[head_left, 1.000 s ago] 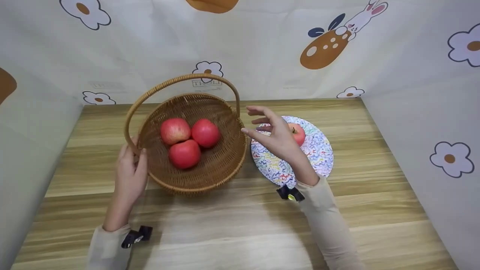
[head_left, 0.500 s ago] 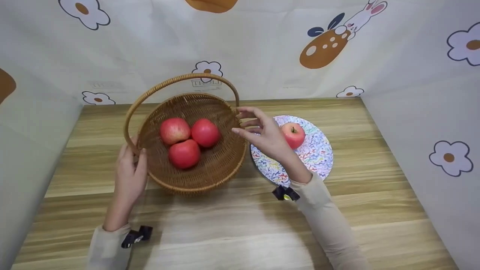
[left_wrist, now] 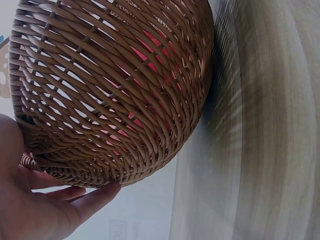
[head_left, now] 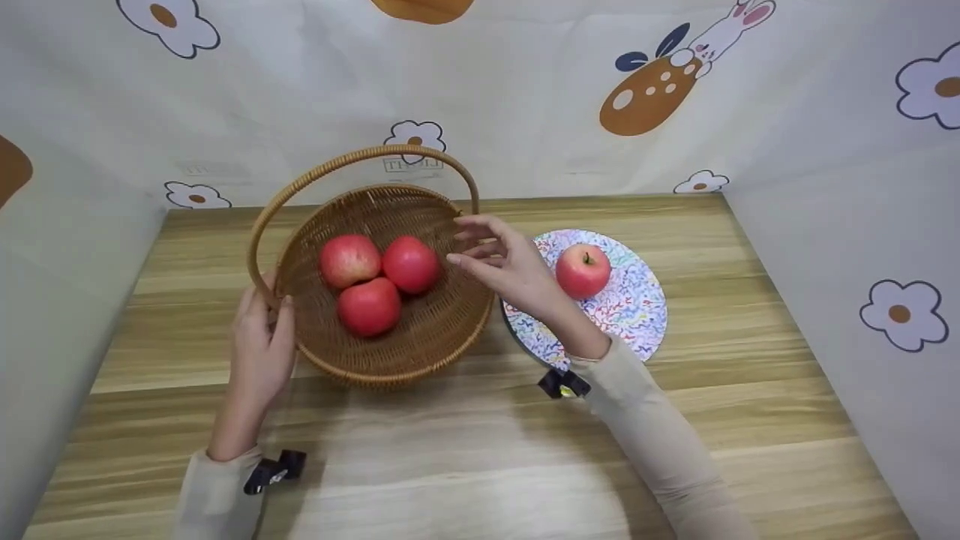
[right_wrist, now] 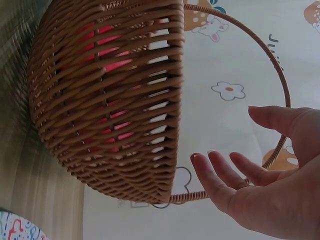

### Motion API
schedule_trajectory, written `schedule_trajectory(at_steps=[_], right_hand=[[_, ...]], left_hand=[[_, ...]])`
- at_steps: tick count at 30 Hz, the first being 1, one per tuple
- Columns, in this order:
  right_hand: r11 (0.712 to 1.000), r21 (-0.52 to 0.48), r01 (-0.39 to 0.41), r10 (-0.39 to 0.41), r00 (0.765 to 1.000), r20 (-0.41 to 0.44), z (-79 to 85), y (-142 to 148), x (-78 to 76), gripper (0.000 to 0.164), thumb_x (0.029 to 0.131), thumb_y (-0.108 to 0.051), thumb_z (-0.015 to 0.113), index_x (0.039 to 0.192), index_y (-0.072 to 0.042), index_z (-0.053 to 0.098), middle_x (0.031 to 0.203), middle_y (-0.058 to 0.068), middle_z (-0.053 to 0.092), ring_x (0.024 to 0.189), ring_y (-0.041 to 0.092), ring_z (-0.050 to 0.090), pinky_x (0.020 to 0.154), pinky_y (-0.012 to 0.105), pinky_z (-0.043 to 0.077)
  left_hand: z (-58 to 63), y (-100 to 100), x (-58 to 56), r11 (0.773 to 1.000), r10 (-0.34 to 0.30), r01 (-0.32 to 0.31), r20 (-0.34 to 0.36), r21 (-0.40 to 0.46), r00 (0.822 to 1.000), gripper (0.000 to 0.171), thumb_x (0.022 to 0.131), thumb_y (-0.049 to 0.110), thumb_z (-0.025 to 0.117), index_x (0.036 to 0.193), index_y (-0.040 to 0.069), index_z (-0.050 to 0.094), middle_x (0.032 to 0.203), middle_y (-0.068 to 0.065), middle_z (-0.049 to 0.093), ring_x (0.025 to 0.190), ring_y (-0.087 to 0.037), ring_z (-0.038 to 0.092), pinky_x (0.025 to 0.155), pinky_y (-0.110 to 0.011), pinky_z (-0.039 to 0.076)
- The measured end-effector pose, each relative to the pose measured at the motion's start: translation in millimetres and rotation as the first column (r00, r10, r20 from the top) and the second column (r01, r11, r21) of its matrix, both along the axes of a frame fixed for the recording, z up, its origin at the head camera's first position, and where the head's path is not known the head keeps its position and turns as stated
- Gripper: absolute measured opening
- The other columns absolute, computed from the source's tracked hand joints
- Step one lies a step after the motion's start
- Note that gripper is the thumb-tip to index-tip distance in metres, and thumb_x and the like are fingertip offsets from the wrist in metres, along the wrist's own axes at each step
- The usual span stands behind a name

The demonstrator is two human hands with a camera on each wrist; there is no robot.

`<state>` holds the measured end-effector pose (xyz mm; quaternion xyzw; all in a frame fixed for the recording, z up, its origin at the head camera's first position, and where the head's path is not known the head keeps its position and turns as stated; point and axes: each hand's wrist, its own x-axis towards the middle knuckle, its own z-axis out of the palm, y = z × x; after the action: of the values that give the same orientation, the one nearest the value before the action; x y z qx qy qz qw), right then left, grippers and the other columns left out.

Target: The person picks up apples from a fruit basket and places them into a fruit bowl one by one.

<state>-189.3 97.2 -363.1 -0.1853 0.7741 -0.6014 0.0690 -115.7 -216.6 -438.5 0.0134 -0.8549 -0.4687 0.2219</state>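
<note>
A round wicker basket (head_left: 405, 352) with a tall arched handle stands on the left of the table. Inside it lie three red apples (head_left: 370, 307), touching one another. My left hand (head_left: 261, 349) grips the basket's left rim at the foot of the handle; in the left wrist view, fingers of the left hand (left_wrist: 45, 210) lie against the weave. Over the right rim hovers my right hand (head_left: 510, 266), fingers spread and loosely bent, holding nothing. In the right wrist view, the right hand (right_wrist: 265, 185) is above the rim, apart from it.
Right of the basket lies a round plate (head_left: 630, 322) with a colourful squiggle pattern. One red apple (head_left: 583, 271) sits on it, stem up. Pale patterned sheets (head_left: 525, 90) rise behind and beside the wooden table (head_left: 750, 390).
My right hand has moved left from above the plate to over the basket's right rim, uncovering the apple on the plate. The left hand and basket have stayed put.
</note>
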Motion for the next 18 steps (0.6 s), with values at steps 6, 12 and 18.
schedule_trajectory(at_steps=[6,12,18], right_hand=[[1.0,0.017,-0.002,0.001,0.999,0.046,-1.8,-8,-1.8,0.05,0.099,-0.011,0.073,0.144,0.0,0.057,0.135,0.02,0.066,0.114,0.035,0.068,0.096,0.038,0.059],[0.998,0.065,-0.004,-0.001,0.996,0.085,-2.1,-17,-4.4,0.05,0.1,-0.014,0.072,0.146,-0.002,0.056,0.139,0.021,0.064,0.118,0.038,0.066,0.097,0.042,0.059],[0.993,0.114,0.005,-0.016,0.995,0.094,-2.7,-24,-8.2,0.049,0.101,-0.017,0.071,0.146,-0.003,0.057,0.14,0.024,0.064,0.118,0.039,0.067,0.095,0.04,0.059]], left_hand=[[-0.2,0,-0.5,1.0,0.001,-0.001,0.007,0.003,1.0,0.045,0.107,0.004,0.049,0.149,-0.011,0.051,0.142,-0.032,0.055,0.128,-0.045,0.055,0.101,-0.044,0.053],[-0.9,0,-1.4,1.0,-0.008,0.008,-0.008,0.007,1.0,0.045,0.105,0.002,0.05,0.147,-0.013,0.051,0.143,-0.034,0.054,0.132,-0.044,0.051,0.102,-0.064,0.046],[-2.4,0,-2.2,1.0,-0.014,0.015,-0.017,0.016,1.0,0.046,0.105,0.002,0.05,0.148,-0.015,0.049,0.144,-0.036,0.052,0.132,-0.047,0.05,0.103,-0.067,0.045]])
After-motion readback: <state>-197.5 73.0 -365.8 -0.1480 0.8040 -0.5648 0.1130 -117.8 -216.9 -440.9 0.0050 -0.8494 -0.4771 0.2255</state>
